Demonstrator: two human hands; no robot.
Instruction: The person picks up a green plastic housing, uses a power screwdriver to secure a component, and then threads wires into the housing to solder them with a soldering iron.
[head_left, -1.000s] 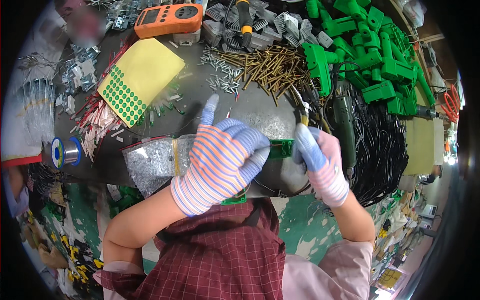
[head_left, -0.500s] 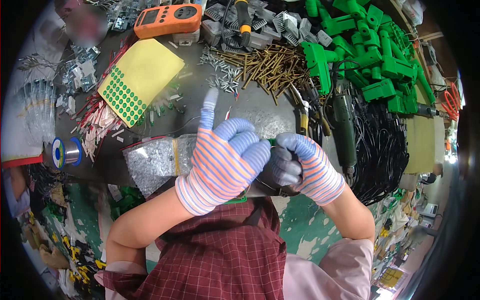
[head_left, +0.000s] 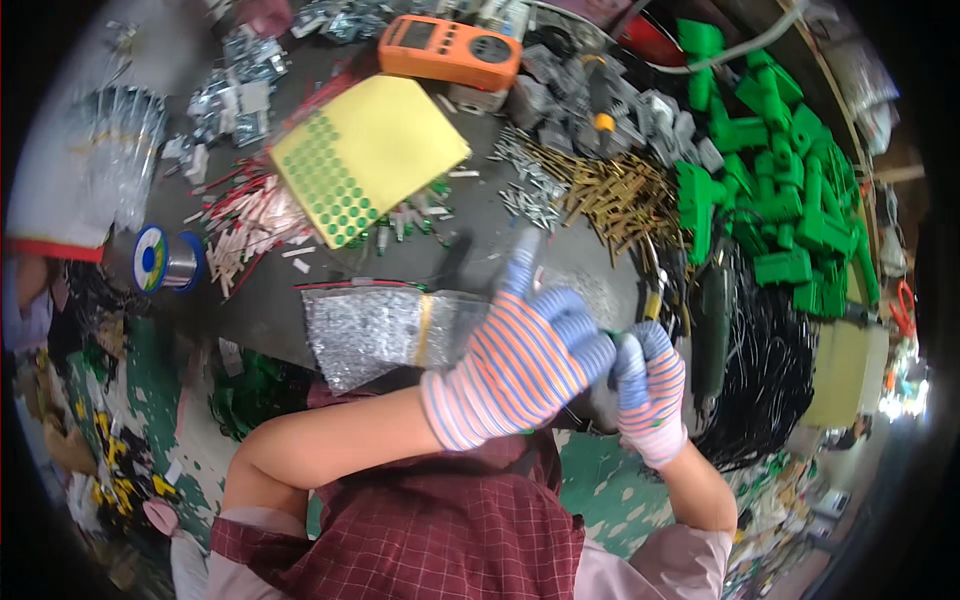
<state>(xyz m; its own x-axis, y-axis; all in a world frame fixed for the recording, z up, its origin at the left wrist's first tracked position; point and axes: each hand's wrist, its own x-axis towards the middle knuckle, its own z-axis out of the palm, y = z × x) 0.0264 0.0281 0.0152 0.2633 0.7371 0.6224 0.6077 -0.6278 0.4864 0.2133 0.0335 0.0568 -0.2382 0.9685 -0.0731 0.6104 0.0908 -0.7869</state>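
Both my hands wear striped orange, blue and white gloves and meet at the bench's near edge. My left hand (head_left: 525,360) has its index finger stretched out toward the small silver screws (head_left: 530,185), while its other fingers are curled closed. Beside it, my right hand (head_left: 652,390) is closed in a pinch. A small dark green bit (head_left: 616,338) shows between the fingertips of both hands; most of it is hidden, so I cannot tell its kind. To the left of my left hand lies a clear bag of small shiny parts (head_left: 360,330) with a yellow band.
A yellow sticker sheet (head_left: 410,135) with green dots lies beyond the bag, below an orange meter (head_left: 450,50). Brass screws (head_left: 620,195), green plastic housings (head_left: 775,170), a dark green power tool (head_left: 712,320) and black cables (head_left: 765,370) fill the right. A solder spool (head_left: 168,260) stands left.
The whole view has shifted, so the bench things sit farther right and lower. My hands stay together, and my right hand has turned more upright, its fingers pinched closer to the left fingertips.
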